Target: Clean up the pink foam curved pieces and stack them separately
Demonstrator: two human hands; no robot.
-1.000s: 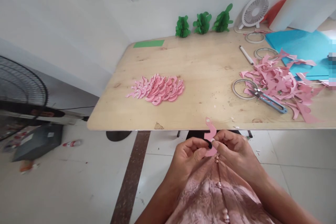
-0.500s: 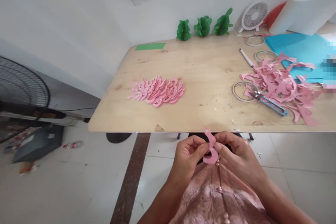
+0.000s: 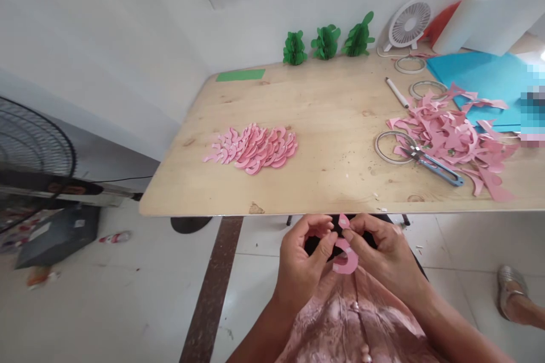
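Note:
In front of my body, just below the table edge, my right hand [image 3: 383, 249] pinches a curved pink paper cutout [image 3: 349, 262] between thumb and forefinger. Small whitish squares, like bits of tape, show on the cutout's tip and lower curve. My left hand [image 3: 300, 258] is on its other side, fingers curled, the thumb tip against the paper's left edge. Its fingertips partly hide how firmly it grips. On the table lies a heap of similar pink cutouts [image 3: 259, 148], left of my hands.
Scissors [image 3: 438, 167], tape rolls [image 3: 394, 160], a white pen [image 3: 397, 92] and pink scraps [image 3: 455, 136] lie at right, near blue sheets [image 3: 494, 82]. Green paper shapes [image 3: 326, 42] and a small fan [image 3: 409, 25] stand at the wall. A person's foot [image 3: 508, 289] is on the floor at right.
The cutout has dropped slightly and turned, its upper tip now lower. My left fingertips have separated a little. A person's foot has come into view at right.

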